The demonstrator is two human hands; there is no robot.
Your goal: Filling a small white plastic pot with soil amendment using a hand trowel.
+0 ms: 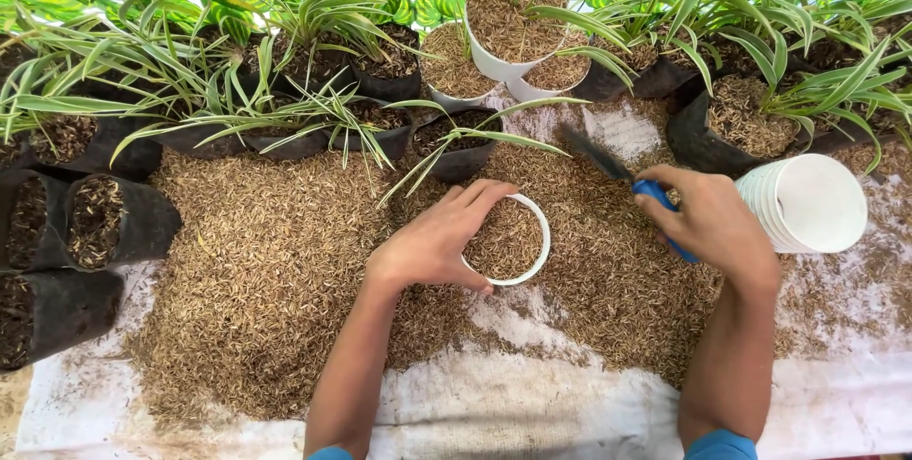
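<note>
My left hand [439, 237] grips the rim of a small white pot [540, 253] that stands in the middle of a wide heap of brown husk mix [275, 270]. The pot is filled with the same mix. To its right, my right hand [708, 218] is closed around the blue handle of a small trowel [608, 162], whose dark blade points up and to the left above the heap.
A stack of empty white pots [807, 203] lies on its side at the right. Black grow bags [95, 222] with striped green plants [237, 89] line the back and left. Filled white pots [503, 37] stand behind. A soiled white sheet [532, 412] covers the ground.
</note>
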